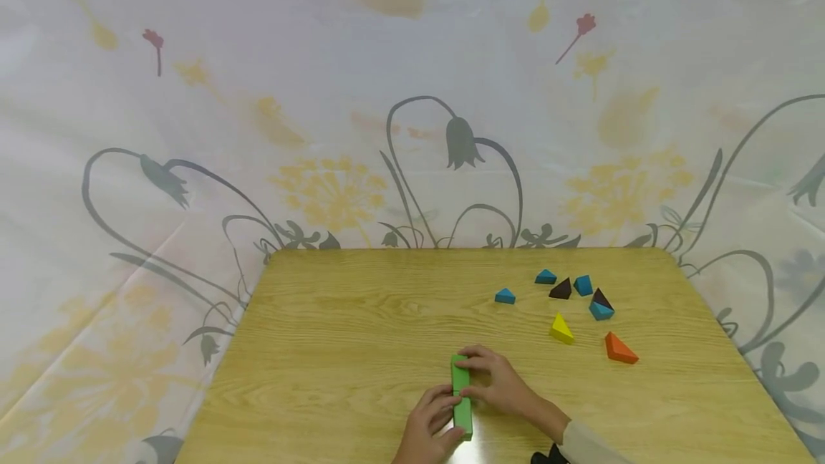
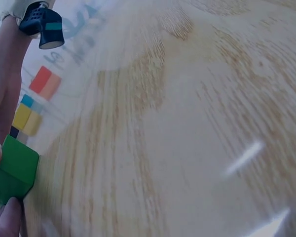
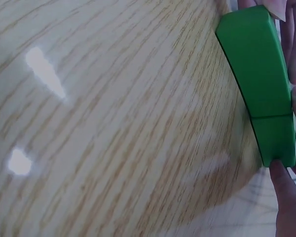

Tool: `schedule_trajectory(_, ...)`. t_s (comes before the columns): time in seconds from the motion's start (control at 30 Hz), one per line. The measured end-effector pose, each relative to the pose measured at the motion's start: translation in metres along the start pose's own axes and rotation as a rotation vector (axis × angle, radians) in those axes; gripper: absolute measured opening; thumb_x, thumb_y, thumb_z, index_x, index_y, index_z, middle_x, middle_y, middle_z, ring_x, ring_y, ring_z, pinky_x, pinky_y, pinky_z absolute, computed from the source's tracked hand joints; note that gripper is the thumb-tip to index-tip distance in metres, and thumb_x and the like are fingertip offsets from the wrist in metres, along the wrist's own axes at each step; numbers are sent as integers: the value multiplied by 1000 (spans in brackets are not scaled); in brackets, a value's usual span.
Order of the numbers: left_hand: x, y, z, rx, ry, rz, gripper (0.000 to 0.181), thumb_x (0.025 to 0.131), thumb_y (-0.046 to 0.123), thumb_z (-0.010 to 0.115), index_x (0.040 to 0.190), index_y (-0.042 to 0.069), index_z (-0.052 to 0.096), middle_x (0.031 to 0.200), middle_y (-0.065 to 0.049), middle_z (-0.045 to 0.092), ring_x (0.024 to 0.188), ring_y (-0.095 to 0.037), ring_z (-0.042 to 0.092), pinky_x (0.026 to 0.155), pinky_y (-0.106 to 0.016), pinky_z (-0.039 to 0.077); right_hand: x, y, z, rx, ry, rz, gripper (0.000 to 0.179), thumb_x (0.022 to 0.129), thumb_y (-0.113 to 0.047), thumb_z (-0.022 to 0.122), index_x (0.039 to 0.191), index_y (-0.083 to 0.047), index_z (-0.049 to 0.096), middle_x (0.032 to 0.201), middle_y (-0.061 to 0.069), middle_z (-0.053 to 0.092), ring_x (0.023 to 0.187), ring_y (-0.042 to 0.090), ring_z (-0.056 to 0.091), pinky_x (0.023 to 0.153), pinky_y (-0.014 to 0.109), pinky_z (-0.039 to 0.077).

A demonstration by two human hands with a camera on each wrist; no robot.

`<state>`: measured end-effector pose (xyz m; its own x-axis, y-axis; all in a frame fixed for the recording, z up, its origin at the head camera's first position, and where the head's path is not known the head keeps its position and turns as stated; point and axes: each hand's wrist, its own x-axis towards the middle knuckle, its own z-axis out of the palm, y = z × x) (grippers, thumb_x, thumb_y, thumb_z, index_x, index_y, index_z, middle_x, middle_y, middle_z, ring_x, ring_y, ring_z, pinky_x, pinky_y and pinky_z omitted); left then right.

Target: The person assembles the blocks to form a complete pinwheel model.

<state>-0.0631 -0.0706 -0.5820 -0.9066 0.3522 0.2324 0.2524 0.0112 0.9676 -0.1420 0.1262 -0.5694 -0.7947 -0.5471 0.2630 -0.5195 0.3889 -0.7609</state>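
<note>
Two green blocks lie end to end on the wooden table, forming one straight bar; their seam shows in the right wrist view. My left hand (image 1: 427, 427) holds the near green block (image 1: 462, 418), thumb at its near end and fingers along its left side. On the far green block (image 1: 460, 375), my right hand (image 1: 501, 382) has a grip, with a finger at its far end and the thumb close to the seam. The fingertips of both hands come close together at the joint. In the left wrist view the green blocks (image 2: 17, 165) appear at the left edge.
At the right of the table (image 1: 335, 328) lie a yellow triangular block (image 1: 561, 329), an orange-red one (image 1: 620, 349), and several blue and dark brown blocks, including a blue block (image 1: 505, 296). A flower-patterned sheet (image 1: 309, 92) hangs behind the table. Something black (image 1: 549, 455) shows beneath the right forearm.
</note>
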Motion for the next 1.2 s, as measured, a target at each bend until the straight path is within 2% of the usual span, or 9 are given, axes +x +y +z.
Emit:
schedule_trajectory(0.1, -1, 1, 1, -21, 1, -38, 41, 83, 3, 70, 119, -11, 54, 129, -31, 42, 111, -41, 55, 91, -34, 49, -1, -2, 0, 7, -5, 27, 41, 79, -18, 77, 115, -2, 67, 125, 13, 57, 117, 35, 52, 96, 51, 44)
schedule_trajectory(0.2, -1, -8, 2, -35, 6, -79, 45, 84, 6, 70, 123, -8, 53, 130, -26, 41, 112, -35, 57, 91, -29, 49, -1, -2, 1, 15, -4, 45, 39, 81, -19, 76, 114, -2, 67, 127, 15, 56, 118, 36, 51, 96, 53, 43)
schedule_trajectory(0.3, 1, -3, 2, -31, 12, -118, 45, 82, 3, 69, 123, -8, 53, 131, -23, 41, 112, -35, 56, 92, -29, 49, -2, -3, 1, 14, 11, 36, 36, 82, -19, 75, 113, -3, 67, 127, 16, 57, 118, 37, 52, 96, 54, 43)
schedule_trajectory(0.4, 4, 2, 2, 24, 24, -128, 44, 82, 4, 70, 122, -6, 54, 131, -20, 41, 114, -37, 54, 91, -30, 50, -1, -3, -2, 11, 24, 21, 33, 84, -19, 73, 113, -4, 67, 126, 17, 57, 115, 37, 54, 92, 51, 47)
schedule_trajectory(0.5, 9, 5, 1, 139, 30, -104, 42, 82, 7, 71, 121, -2, 57, 131, -17, 43, 116, -37, 51, 90, -30, 51, 0, -3, -8, 12, 38, -2, 30, 85, -15, 72, 112, -3, 66, 123, 19, 57, 109, 37, 56, 85, 48, 52)
schedule_trajectory(0.73, 23, 5, -3, 437, -14, 57, 42, 81, 10, 73, 120, 3, 61, 134, -17, 43, 120, -37, 47, 93, -36, 50, 6, 2, -28, -14, 101, -34, 27, 82, -1, 71, 109, 1, 66, 113, 18, 59, 100, 32, 59, 72, 45, 56)
schedule_trajectory(0.9, 29, 4, -5, 560, -92, 123, 41, 85, 14, 71, 122, 2, 61, 138, -16, 39, 123, -40, 42, 95, -39, 48, 12, 7, -44, -61, 135, 0, 26, 83, 0, 70, 108, -4, 68, 110, 11, 62, 100, 29, 60, 71, 40, 57)
schedule_trajectory(1.03, 30, 1, -5, 638, -137, 181, 39, 86, 14, 71, 120, -2, 61, 136, -13, 44, 127, -39, 39, 97, -42, 47, 16, 8, -57, -69, 142, 37, 25, 84, -1, 70, 107, -9, 68, 110, 10, 62, 100, 30, 59, 71, 38, 56)
schedule_trajectory(1.2, 30, -1, -5, 660, -161, 187, 37, 87, 14, 69, 119, -2, 62, 132, -9, 52, 130, -36, 38, 98, -48, 44, 21, 12, -73, -82, 191, 50, 24, 83, -1, 70, 107, -5, 68, 109, 13, 62, 97, 34, 59, 71, 36, 56)
